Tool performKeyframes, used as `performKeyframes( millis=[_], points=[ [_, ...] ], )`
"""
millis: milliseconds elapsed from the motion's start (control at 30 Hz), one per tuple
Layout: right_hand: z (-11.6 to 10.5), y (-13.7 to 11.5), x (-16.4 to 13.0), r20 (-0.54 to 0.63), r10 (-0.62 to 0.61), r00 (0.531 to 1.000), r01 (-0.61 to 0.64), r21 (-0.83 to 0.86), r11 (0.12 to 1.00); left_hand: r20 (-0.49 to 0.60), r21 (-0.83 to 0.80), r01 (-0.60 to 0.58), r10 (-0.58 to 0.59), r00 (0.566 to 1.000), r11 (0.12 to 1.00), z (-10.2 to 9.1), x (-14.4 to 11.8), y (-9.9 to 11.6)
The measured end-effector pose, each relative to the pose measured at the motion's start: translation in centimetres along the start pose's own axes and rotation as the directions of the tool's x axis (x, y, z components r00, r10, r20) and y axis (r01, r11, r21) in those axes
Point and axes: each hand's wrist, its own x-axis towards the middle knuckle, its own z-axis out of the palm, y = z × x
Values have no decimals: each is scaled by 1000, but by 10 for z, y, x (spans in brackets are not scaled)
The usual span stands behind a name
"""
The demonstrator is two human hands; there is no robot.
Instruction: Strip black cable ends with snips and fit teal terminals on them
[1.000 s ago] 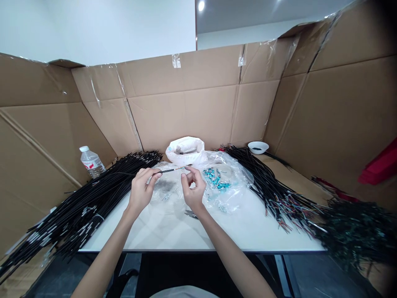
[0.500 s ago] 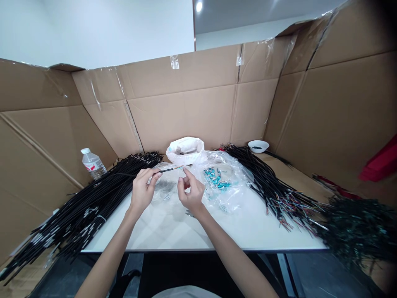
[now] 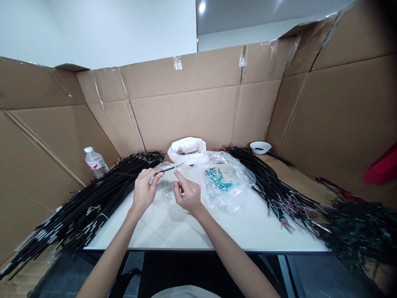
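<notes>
The left hand (image 3: 145, 191) pinches a cable (image 3: 166, 169); the right hand (image 3: 187, 193) sits just right of that pinch. Left of it lies a cable pile (image 3: 93, 203), behind it a bag (image 3: 187, 150), and farther right, a bowl (image 3: 260, 147).

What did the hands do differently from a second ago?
The right hand slid left, toward the left hand, and its fingertips now sit just under the stripped tip of the black cable. The left hand kept its grip on that cable. The cable piles, the plastic bags, the water bottle and the white bowl lie as before.
</notes>
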Motion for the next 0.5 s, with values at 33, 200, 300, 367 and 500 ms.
performKeyframes(
  millis=[33,200,300,367,500],
  points=[
    [0,0,0,16,5,1000,-5,0,1000,-1,-1,-4,4,1000,1000,0,0,1],
    [-2,-1,1,94,57,994,-59,19,998,-3,3,-26,26,1000,1000,0,-1,2],
    [-2,-1,2,158,124,980,-136,66,989,-19,11,-38,38,999,999,0,-2,2],
    [-2,-2,2,196,181,964,-205,114,972,-34,18,-47,47,998,999,-1,-3,4],
    [-2,-6,2,213,300,930,-348,244,905,-67,37,-60,63,996,997,-5,-2,12]
  ],
)
